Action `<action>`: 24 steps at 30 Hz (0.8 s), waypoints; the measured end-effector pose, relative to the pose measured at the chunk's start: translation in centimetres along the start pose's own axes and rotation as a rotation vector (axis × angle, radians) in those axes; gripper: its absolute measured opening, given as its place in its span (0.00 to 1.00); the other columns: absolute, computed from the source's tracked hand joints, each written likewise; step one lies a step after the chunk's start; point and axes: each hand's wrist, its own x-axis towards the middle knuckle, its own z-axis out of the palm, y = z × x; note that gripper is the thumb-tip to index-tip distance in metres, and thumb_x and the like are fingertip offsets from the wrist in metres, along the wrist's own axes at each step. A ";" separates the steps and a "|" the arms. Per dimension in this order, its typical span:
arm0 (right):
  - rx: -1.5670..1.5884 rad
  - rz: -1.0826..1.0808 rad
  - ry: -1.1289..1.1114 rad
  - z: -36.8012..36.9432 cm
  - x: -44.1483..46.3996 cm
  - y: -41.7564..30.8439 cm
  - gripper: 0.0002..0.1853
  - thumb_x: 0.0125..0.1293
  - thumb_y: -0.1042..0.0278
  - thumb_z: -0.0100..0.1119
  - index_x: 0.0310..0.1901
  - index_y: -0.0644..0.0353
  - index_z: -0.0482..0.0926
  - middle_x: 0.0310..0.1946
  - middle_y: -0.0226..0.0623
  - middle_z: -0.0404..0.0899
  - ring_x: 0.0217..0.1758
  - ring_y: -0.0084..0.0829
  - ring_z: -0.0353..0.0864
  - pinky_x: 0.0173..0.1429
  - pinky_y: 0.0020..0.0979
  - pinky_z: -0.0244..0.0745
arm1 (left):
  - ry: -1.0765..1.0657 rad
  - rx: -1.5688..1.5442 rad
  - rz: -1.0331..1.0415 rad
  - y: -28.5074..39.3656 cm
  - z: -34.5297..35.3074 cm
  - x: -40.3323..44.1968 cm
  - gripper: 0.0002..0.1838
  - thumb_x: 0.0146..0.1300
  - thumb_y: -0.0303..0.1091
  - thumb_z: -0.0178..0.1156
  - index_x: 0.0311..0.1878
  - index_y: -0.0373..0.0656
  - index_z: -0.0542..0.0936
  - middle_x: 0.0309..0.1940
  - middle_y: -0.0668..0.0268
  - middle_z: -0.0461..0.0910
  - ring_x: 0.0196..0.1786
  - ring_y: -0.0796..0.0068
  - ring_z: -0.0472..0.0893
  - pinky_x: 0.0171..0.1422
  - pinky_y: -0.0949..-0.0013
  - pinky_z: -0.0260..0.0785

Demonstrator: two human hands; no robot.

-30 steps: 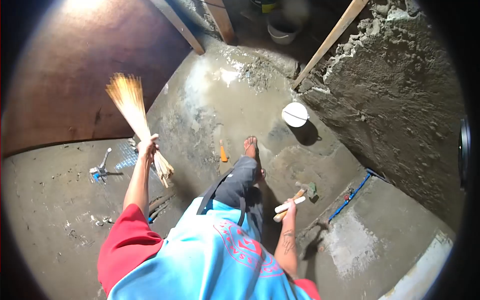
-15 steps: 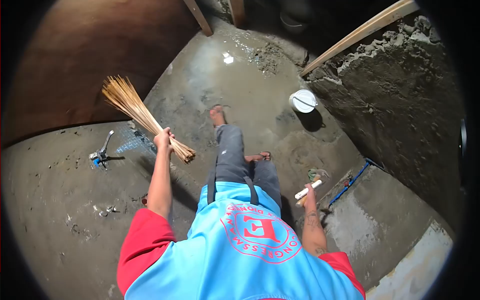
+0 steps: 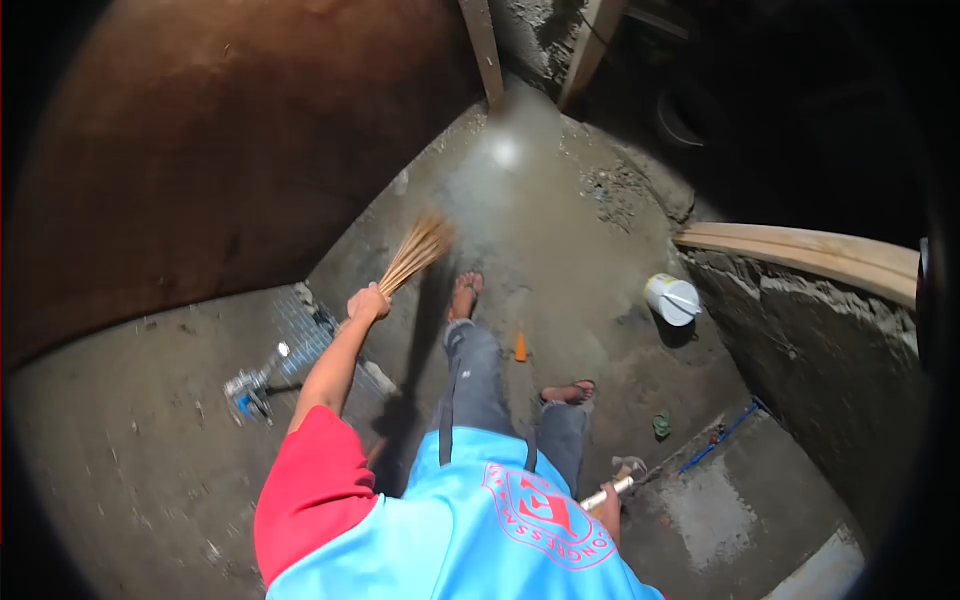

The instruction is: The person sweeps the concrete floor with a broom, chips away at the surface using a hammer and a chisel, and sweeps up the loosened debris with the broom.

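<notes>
My left hand (image 3: 369, 302) grips a stick broom (image 3: 414, 255) near its bound end, with the bristles fanned up and to the right over the wet floor. Low on the right, beside my shirt, my right hand (image 3: 607, 509) is closed round a white stick-like piece (image 3: 607, 494) and a wooden-handled tool (image 3: 629, 466), whose head is hard to make out. An orange wedge-shaped object (image 3: 521, 347) lies on the floor between my feet. A green crumpled item (image 3: 662, 424) rests on the floor above my right hand.
A white bucket (image 3: 673, 300) stands by the rough right wall (image 3: 800, 350). A metal faucet (image 3: 262, 383) juts out at left. Blue pipe (image 3: 722, 438) runs at lower right. Wooden beams (image 3: 800, 250) lean at the back and right.
The view has shifted, and my feet have moved in stepping. My left hand has swung the broom so its bristles now point up-right. My right hand is lower, closer to my body, still holding its items.
</notes>
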 end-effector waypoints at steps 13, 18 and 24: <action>-0.137 0.144 -0.190 14.9 -8.8 3.4 0.09 0.58 0.60 0.62 0.31 0.55 0.76 0.22 0.27 0.72 0.25 0.23 0.72 0.30 0.30 0.66 | 0.549 0.981 0.689 -1.8 -13.5 34.8 0.19 0.69 0.34 0.46 0.60 0.55 0.78 0.58 0.63 0.73 0.60 0.60 0.71 0.66 0.50 0.60; -0.092 0.123 -0.155 14.6 -7.4 8.9 0.11 0.58 0.61 0.63 0.38 0.56 0.75 0.27 0.29 0.73 0.28 0.25 0.73 0.32 0.32 0.68 | 0.468 1.169 0.407 2.3 -13.9 30.6 0.25 0.70 0.37 0.48 0.70 0.55 0.69 0.64 0.60 0.69 0.67 0.59 0.67 0.70 0.46 0.58; -0.010 0.172 0.001 16.3 -9.2 14.8 0.12 0.54 0.64 0.64 0.37 0.58 0.75 0.24 0.30 0.73 0.25 0.28 0.74 0.28 0.35 0.71 | 0.385 1.044 0.600 5.0 -8.8 25.3 0.22 0.74 0.44 0.41 0.67 0.53 0.71 0.68 0.56 0.68 0.68 0.55 0.69 0.69 0.42 0.60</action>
